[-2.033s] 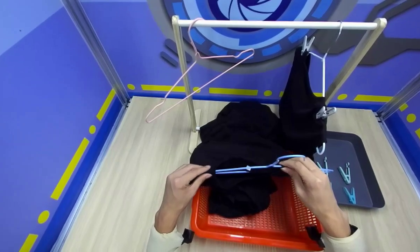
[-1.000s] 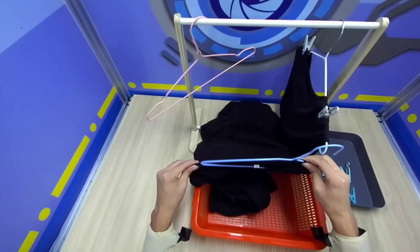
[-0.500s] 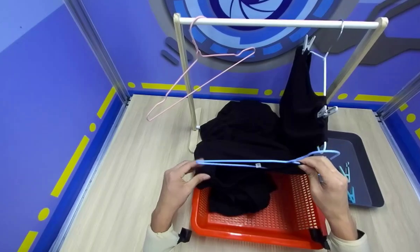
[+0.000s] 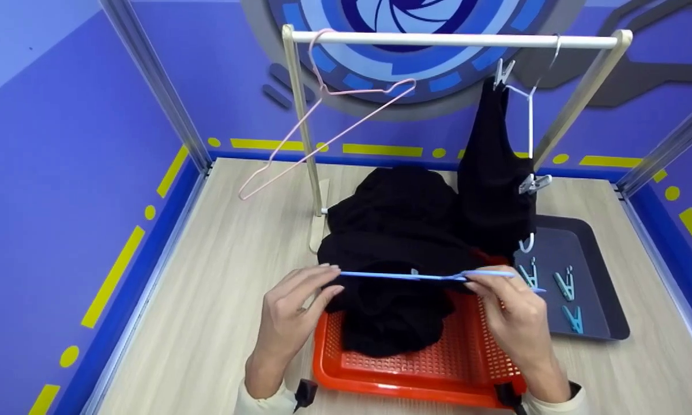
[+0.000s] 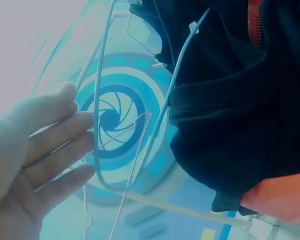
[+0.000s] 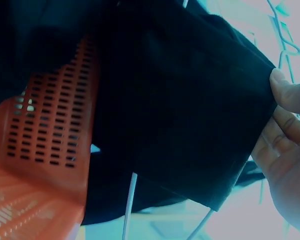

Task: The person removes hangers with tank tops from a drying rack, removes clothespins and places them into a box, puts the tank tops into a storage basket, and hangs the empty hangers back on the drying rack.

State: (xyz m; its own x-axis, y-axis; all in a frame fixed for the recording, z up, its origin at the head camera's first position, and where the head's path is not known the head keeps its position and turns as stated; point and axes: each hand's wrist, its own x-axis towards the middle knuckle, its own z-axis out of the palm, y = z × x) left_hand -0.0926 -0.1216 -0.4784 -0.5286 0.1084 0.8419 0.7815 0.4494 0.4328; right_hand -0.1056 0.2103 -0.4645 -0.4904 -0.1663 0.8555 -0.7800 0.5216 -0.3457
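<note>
A blue hanger [image 4: 380, 276] lies nearly edge-on between my hands, low over the red basket [image 4: 403, 389]. In the left wrist view, my left hand [image 5: 45, 145] has its fingers extended, tips at the rounded end of the hanger [image 5: 97, 100]. Its thumb stands apart from the fingers. My right hand [image 4: 516, 317] is near the hook end; in the right wrist view its thumb and fingers pinch the edge of a black garment [image 6: 190, 100]. This garment hangs partly over the hanger, and its exact kind is unclear. More black cloth [image 4: 392, 331] spills into the basket.
Behind stands a clothes rack [image 4: 455, 39] with a bare pink hanger [image 4: 328, 92] on its left. A black top [image 4: 490, 190] hangs clipped to a white hanger [image 4: 531, 127] on the right. The grey tray [image 4: 608, 311] holds several teal clothespins [image 4: 565, 286].
The hanger has turned edge-on, its hook end moving left with my right hand. My left thumb and fingers, which pinched the hanger's end with the cloth a second ago, have parted.
</note>
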